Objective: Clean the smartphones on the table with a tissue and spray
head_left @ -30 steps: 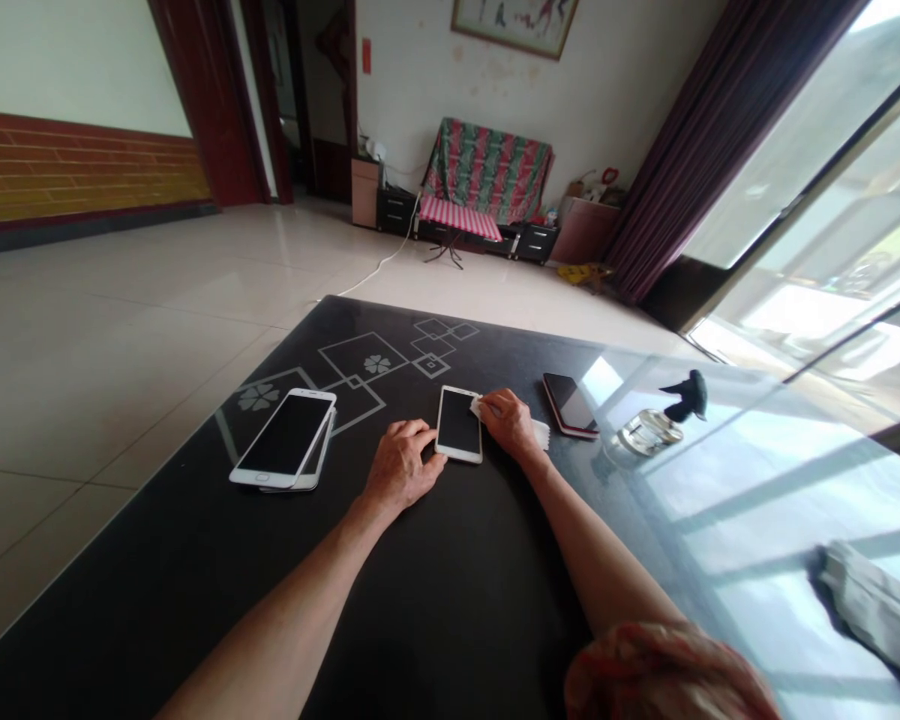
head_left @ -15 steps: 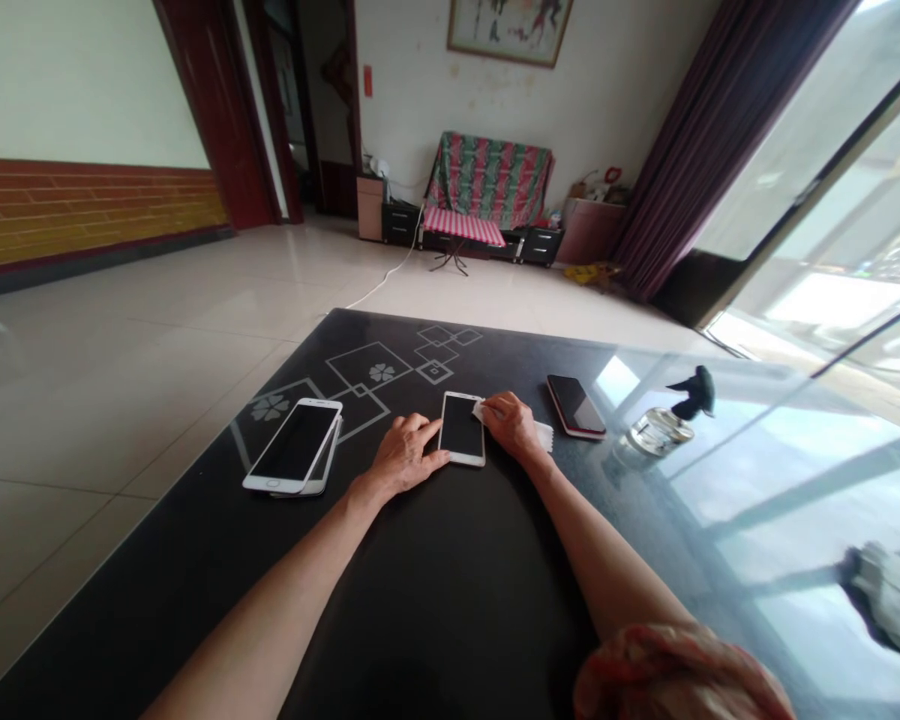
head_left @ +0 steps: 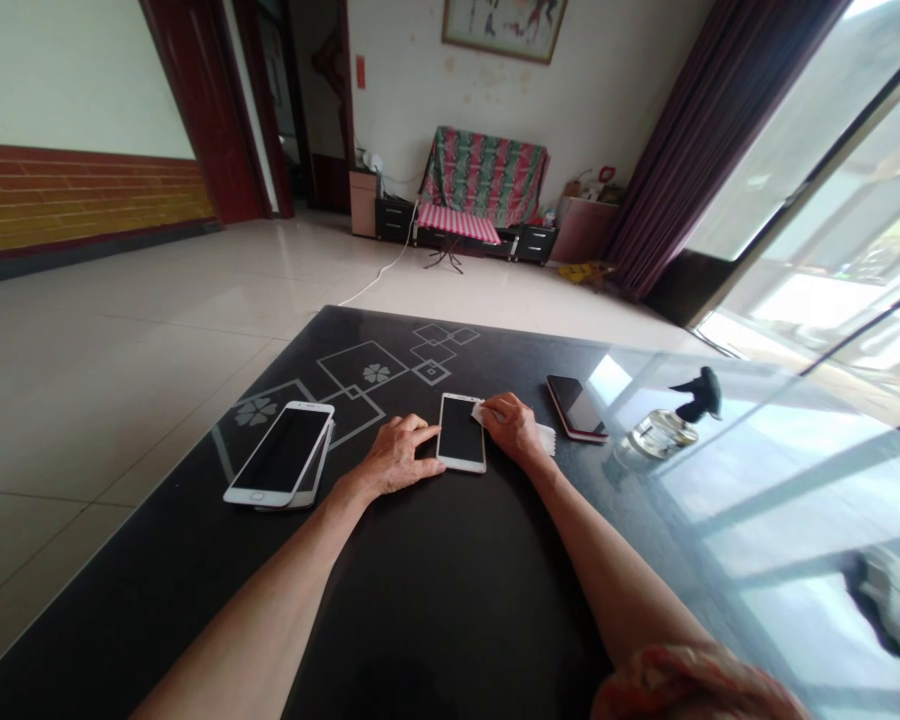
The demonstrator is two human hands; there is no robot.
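A white-framed smartphone (head_left: 462,435) lies face up on the dark tabletop between my two hands. My left hand (head_left: 401,455) rests at its left side, thumb and forefinger spread apart, their tips against the phone's edge and lower left corner. My right hand (head_left: 511,425) is closed on a white cloth (head_left: 546,438), pressing a bunched part of it at the screen's upper right edge. The rest of the cloth sticks out beyond the hand's right side. To the left, a larger white smartphone (head_left: 281,455) lies on top of another pale phone (head_left: 315,475), mostly hidden.
A dark-screened phone with a reddish edge (head_left: 576,408) lies right of my right hand. Farther right stands a clear spray bottle (head_left: 664,430) with a black trigger head. A grey-white blurred item (head_left: 896,600) sits at the right edge of the glossy black table (head_left: 420,600).
The view has shifted slightly, so the phones on the left appear lower and farther left. Both hands remain at the middle phone, with the cloth still at its upper right edge.
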